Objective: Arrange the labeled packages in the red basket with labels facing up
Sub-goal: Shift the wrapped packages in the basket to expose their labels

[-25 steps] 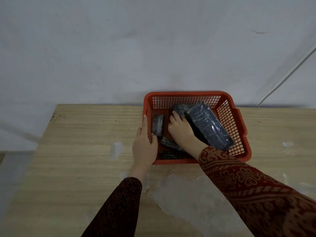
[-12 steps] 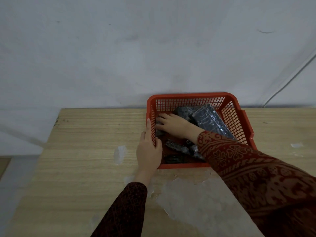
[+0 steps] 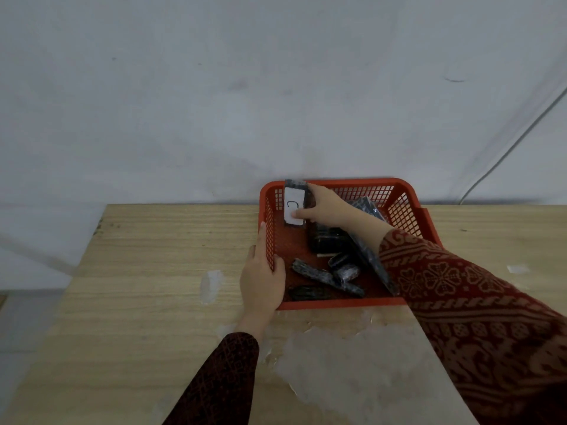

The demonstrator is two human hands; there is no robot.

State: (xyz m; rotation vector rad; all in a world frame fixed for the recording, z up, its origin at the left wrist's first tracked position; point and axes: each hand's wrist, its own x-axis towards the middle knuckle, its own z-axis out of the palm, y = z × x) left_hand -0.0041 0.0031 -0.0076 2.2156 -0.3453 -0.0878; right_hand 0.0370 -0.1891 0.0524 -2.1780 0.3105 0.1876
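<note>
Head view: the right hand point(image 3: 326, 208) pinches a small black package point(image 3: 296, 191) upright in the far left corner of the red basket point(image 3: 408, 210), its white label point(image 3: 294, 207) facing the camera. Other dark packages point(image 3: 328, 240) lie on the basket floor. The left hand point(image 3: 260, 277) clasps the basket's left wall on the bench point(image 3: 153, 286).

1 legible mark: a handwritten black "C" on the white paper label point(image 3: 294, 207) of a dark plastic-wrapped rectangular package point(image 3: 296, 191), far-left corner of the red mesh plastic basket point(image 3: 405, 207).
</note>
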